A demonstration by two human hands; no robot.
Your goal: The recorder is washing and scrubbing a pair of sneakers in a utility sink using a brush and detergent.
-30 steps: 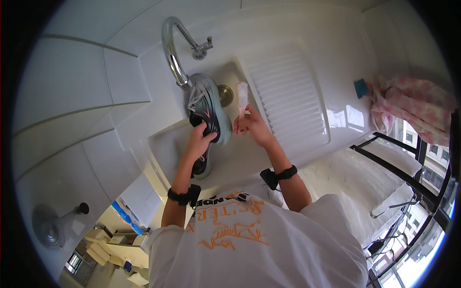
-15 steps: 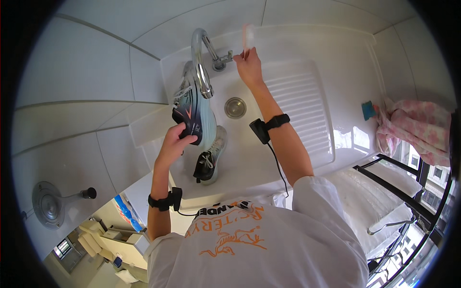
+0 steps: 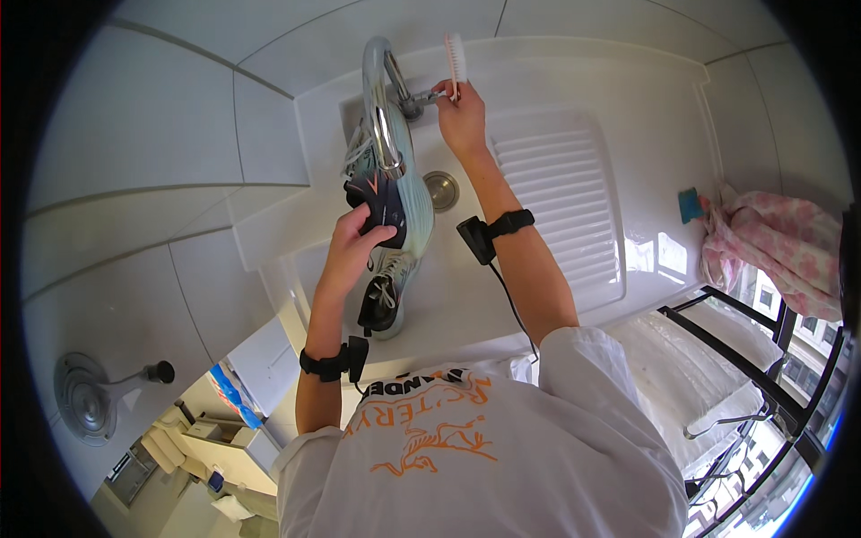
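Left hand (image 3: 345,251) clamps shoe (image 3: 387,213) at heel, thumb and fingers closed on it; shoe under tap (image 3: 377,99), toward sink's (image 3: 489,287) left edge, toe to back edge. Right hand's (image 3: 463,124) fingers wrap brush (image 3: 457,58), beside lever (image 3: 429,96). Second shoe (image 3: 384,294) near front edge.

Along the right-hand edge of the white counter (image 3: 659,134), a small teal pad (image 3: 690,205) sits beside a crumpled pink-and-white patterned cloth (image 3: 778,242). Beyond the near right corner, white bundles (image 3: 659,363) rest by a black metal frame (image 3: 791,415); far off to the left is a cream sofa (image 3: 164,446).
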